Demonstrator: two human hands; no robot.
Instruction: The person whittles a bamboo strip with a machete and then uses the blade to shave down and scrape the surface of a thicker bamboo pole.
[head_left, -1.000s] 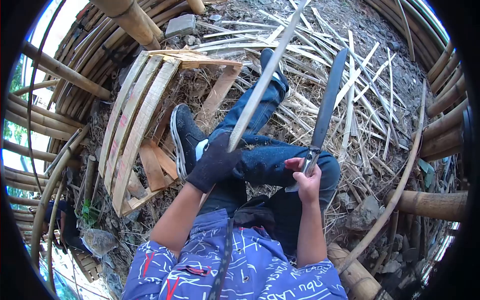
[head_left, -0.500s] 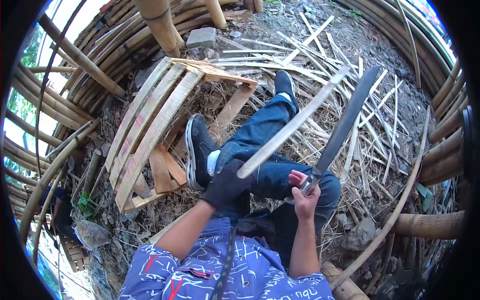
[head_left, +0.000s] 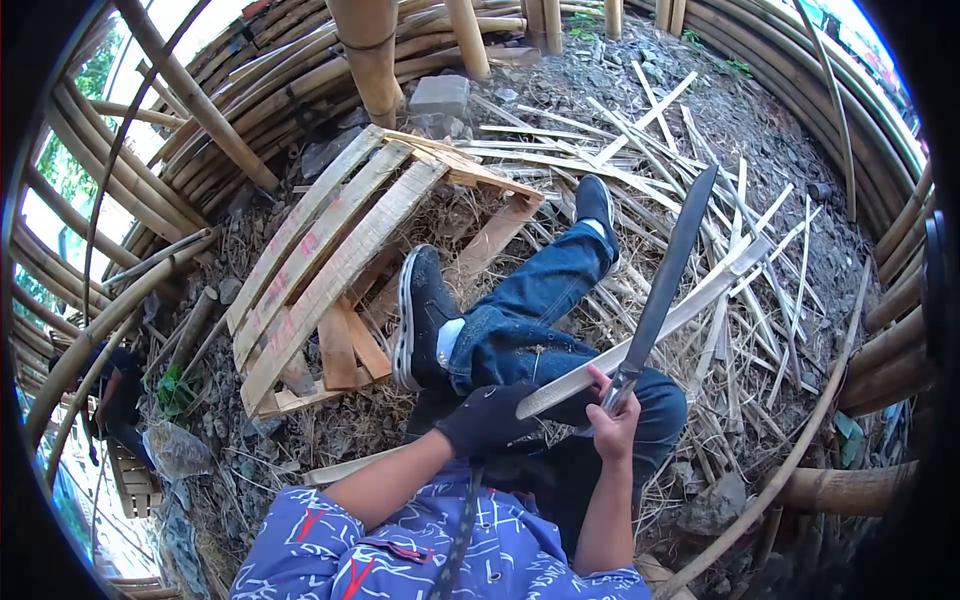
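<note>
My left hand (head_left: 487,420), in a black glove, is closed around the near end of a pale split bamboo strip (head_left: 572,386). The strip slants up and to the right across my thigh. In my bare right hand (head_left: 613,422) is the handle of a machete (head_left: 677,255), its long dark blade pointing up and away. Near its base, the blade crosses over the strip in this view. My legs in blue jeans (head_left: 545,290) are stretched out and bent under both.
A wooden pallet (head_left: 318,262) leans beside my left shoe. Many split strips (head_left: 610,150) lie scattered over the dirt ahead. Stacked bamboo poles (head_left: 290,90) line the back and sides. A person (head_left: 122,400) is at the far left. A thick bamboo pole (head_left: 850,487) juts in from the right.
The bamboo strip has swung down and to the right, from beside the machete to crossing behind its blade. My left hand has moved slightly right and lower. The view has shifted a little.
</note>
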